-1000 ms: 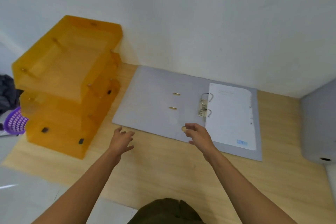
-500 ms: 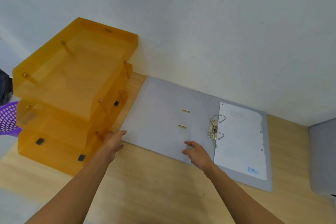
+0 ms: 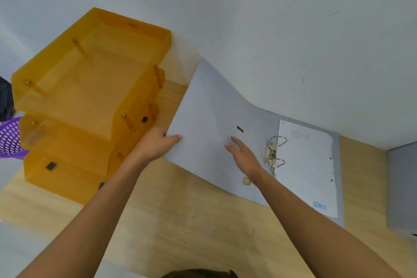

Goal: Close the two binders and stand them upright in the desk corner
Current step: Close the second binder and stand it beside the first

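A grey lever-arch binder (image 3: 209,108) lies open on the wooden desk (image 3: 180,221) against the white wall. Its left cover is tilted up off the desk. My left hand (image 3: 155,144) grips that cover's left edge, thumb on top. My right hand (image 3: 243,156) rests with spread fingers on the inside of the same cover, left of the metal rings (image 3: 274,151). A white punched sheet (image 3: 309,165) lies on the binder's right half. A second grey binder (image 3: 401,187) shows only partly at the right edge.
A stack of orange translucent letter trays (image 3: 90,97) stands on the desk just left of the binder, close to my left hand. A purple perforated basket (image 3: 10,137) sits beyond the desk's left edge.
My left hand has taken hold of the cover's left edge and lifted it off the desk. My right hand slid further onto the inner cover. The camera moved closer.
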Available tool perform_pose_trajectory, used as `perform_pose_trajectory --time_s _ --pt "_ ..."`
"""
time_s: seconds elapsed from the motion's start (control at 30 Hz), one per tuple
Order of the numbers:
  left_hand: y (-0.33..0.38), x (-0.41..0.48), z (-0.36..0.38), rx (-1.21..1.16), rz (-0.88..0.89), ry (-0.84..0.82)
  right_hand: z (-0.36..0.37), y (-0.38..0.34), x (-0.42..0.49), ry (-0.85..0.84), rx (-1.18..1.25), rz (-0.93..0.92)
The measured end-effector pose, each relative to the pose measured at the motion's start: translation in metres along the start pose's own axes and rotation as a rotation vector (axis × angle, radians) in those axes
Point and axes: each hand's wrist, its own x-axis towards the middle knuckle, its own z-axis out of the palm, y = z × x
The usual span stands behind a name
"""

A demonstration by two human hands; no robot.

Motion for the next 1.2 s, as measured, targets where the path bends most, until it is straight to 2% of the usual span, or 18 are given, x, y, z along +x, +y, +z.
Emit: perform_pose_trajectory --time_s 0.13,0.2,0.3,0.4,0.53,0.67,0.77,0.87,0.93,1.1,1.2 --pt "0.051 -0.002 0.004 -0.237 0.103 -0.332 -0.013 -0.025 0.000 -0.013 0.086 -0.035" --pt "0.075 -0.001 0.020 -0.368 0.145 -0.423 -0.024 -0.036 -0.008 -0.017 0.169 -0.049" --pt "0.111 -0.004 0.055 -0.474 0.243 -0.463 -0.049 -0.052 -0.023 0.006 0.283 -0.100" --pt "0.141 -0.011 0.091 -0.501 0.371 -0.442 -0.078 -0.067 -0.036 0.057 0.421 -0.121" --pt "0.173 -0.019 0.134 -0.464 0.399 -0.450 -0.120 -0.078 -0.049 0.092 0.528 -0.158" --pt "0.186 -0.029 0.174 -0.349 0.389 -0.436 -0.151 -0.076 -0.055 0.145 0.427 -0.163" --pt "0.174 -0.027 0.202 -0.242 0.382 -0.446 -0.169 -0.052 -0.056 0.252 0.359 -0.139" --pt "0.149 -0.017 0.225 -0.021 0.367 -0.452 -0.195 -0.019 -0.061 0.351 0.303 -0.116" --pt "0.132 -0.011 0.238 0.049 0.305 -0.419 -0.215 0.003 -0.067 0.374 0.295 -0.089" --pt "0.104 -0.004 0.261 0.063 0.191 -0.261 -0.248 0.076 -0.087 0.351 0.336 0.039" --pt "0.091 -0.007 0.273 0.016 0.099 -0.167 -0.260 0.123 -0.089 0.411 0.320 0.118"
